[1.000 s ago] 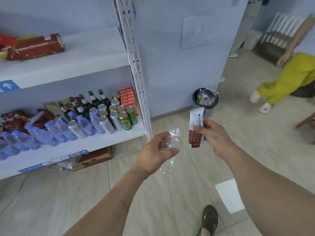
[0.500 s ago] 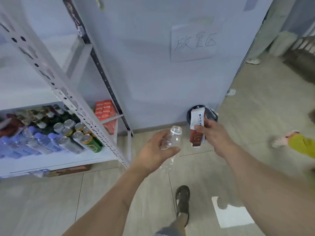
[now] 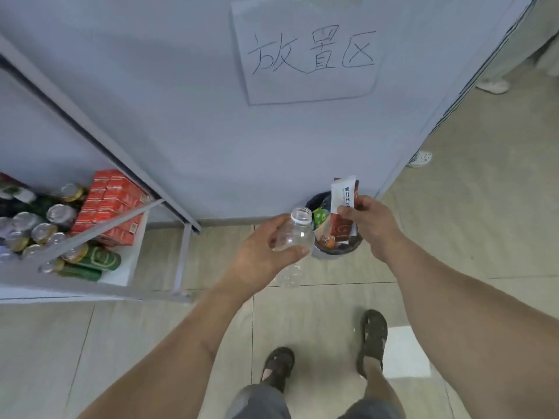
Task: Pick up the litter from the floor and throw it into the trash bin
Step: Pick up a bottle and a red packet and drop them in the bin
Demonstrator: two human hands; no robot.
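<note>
From the head view I record the left hand (image 3: 266,252) closed around a clear plastic bottle (image 3: 295,237), uncapped, its open neck pointing up and its lower half hanging below the palm. The thumb crosses the bottle's front; the fingers wrap the far side. The right hand (image 3: 370,225) pinches a flat red-and-white wrapper (image 3: 343,207) between thumb and fingertips, the wrapper standing upright above the knuckles.

Both items are held directly over or just beside the trash bin (image 3: 317,201), a small round bin with a dark liner standing on the floor (image 3: 469,225) against the base of the pale blue wall (image 3: 181,116). The bin already holds coloured litter; I can make out green and orange pieces, no more. The wrapper's lower end overlaps the bin's opening in my view; the bottle sits at the bin's left edge.

A paper sign (image 3: 308,52) with handwritten characters is fixed to the wall above. At left, a metal shelf (image 3: 121,225) carries cans (image 3: 57,216) and red boxes (image 3: 112,201). Two sandalled feet (image 3: 373,337) stand on the tiles below the arms.
</note>
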